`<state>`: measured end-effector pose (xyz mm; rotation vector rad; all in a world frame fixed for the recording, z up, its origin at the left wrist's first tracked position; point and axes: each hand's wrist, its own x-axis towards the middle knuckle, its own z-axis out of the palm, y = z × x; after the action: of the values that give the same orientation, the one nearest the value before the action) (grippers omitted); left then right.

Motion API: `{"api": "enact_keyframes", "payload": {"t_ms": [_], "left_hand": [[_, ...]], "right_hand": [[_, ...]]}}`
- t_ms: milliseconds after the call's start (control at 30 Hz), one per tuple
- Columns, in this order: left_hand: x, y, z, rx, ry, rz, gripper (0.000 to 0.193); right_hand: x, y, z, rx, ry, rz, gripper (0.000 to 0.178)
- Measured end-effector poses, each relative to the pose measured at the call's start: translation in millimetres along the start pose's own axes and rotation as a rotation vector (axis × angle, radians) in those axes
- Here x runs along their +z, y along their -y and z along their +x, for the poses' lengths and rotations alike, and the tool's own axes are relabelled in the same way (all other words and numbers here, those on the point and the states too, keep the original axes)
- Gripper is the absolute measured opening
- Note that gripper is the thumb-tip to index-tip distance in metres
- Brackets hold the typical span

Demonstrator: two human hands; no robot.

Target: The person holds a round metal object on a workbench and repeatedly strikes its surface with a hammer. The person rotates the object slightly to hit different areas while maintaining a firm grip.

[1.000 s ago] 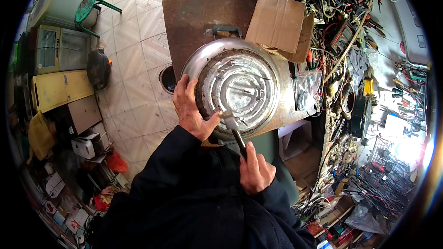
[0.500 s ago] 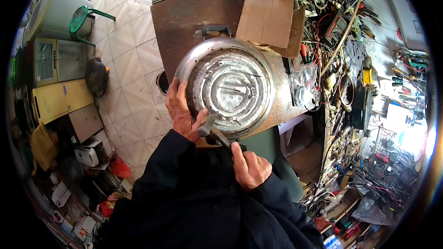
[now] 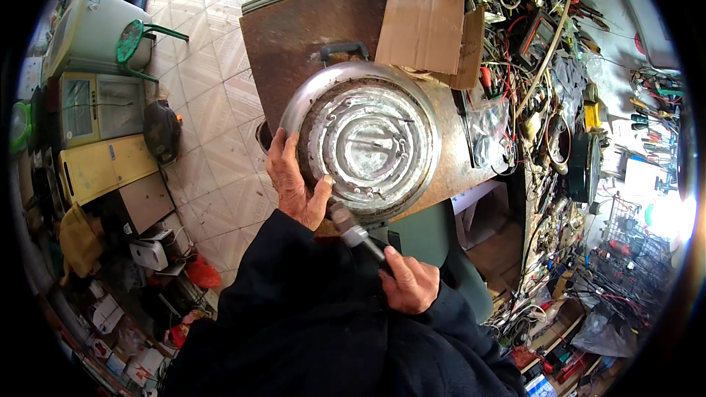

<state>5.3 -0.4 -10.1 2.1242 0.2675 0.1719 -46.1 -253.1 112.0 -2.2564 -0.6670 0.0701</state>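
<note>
A round metal pot (image 3: 371, 145) lies bottom up on the brown table, its grey underside marked with concentric ridges and a dirty ring around them. At the pot's near left edge, my left hand (image 3: 294, 187) grips the rim, fingers along the side and thumb on the underside. My right hand (image 3: 410, 283) is closed around the handle of a hammer (image 3: 351, 229), at the near side of the pot. The hammer's head is blurred by motion and sits just off the rim, below my left thumb.
Beyond the pot are a black handle (image 3: 344, 50) and a cardboard box (image 3: 421, 29). Tangled wires and tools (image 3: 544, 103) crowd the right side. A green stool (image 3: 131, 40) stands on the tiled floor at left; a grey-green seat (image 3: 430, 239) is near the table's front edge.
The hammer has moved down and toward me, away from my left thumb, and my right hand has shifted slightly right and nearer. My left hand stays on the pot's rim.
</note>
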Motion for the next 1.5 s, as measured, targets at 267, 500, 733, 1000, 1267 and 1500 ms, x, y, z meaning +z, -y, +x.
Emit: {"api": "enact_keyframes", "payload": {"t_ms": [267, 500, 733, 1000, 1267, 1500], "left_hand": [[0, -1, 0, 0.010, 0.021, 0.047, 0.099], [-3, 1, 1, 0.061, 0.002, 0.020, 0.094], [1, 3, 0, 0.047, -0.019, 0.039, 0.093], [-1, 2, 3, 0.008, -0.008, 0.040, 0.096], [6, -1, 6, 0.036, -0.054, 0.219, 0.115], [6, 2, 9, 0.091, -0.074, 0.242, 0.113]], "right_hand": [[-7, 11, 7, 0.700, -0.135, 0.299, 0.050], [15, 7, 30, 0.184, -0.081, -0.044, 0.063], [15, 7, 29, 0.149, 0.025, -0.105, 0.063], [-4, -6, -18, 0.730, -0.338, 0.159, 0.048], [6, -5, -38, 0.501, -0.319, -0.009, 0.047], [0, 13, -2, 0.449, -0.243, 0.026, 0.055]]}}
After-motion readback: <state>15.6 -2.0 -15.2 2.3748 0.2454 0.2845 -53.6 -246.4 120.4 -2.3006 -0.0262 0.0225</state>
